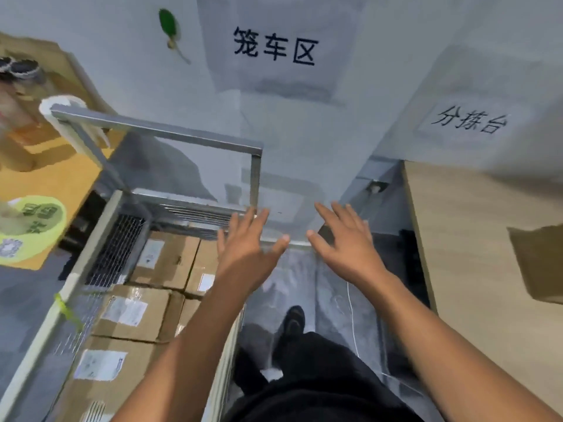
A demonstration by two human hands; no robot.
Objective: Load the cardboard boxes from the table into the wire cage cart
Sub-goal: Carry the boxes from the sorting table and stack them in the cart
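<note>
Head view: left hand [246, 242], right hand [344, 239] empty, fingers spread, apart. One cardboard box [539, 263] on tabletop [466, 239], rightward, nearer right hand; wire cage cart [88, 248] left.

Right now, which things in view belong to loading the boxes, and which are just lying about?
Job: wire cage cart, stacked boxes inside, wooden table, single box on it, left hand and right hand, both empty.
Lying about: green paddle, wall signs, green sticker.
</note>
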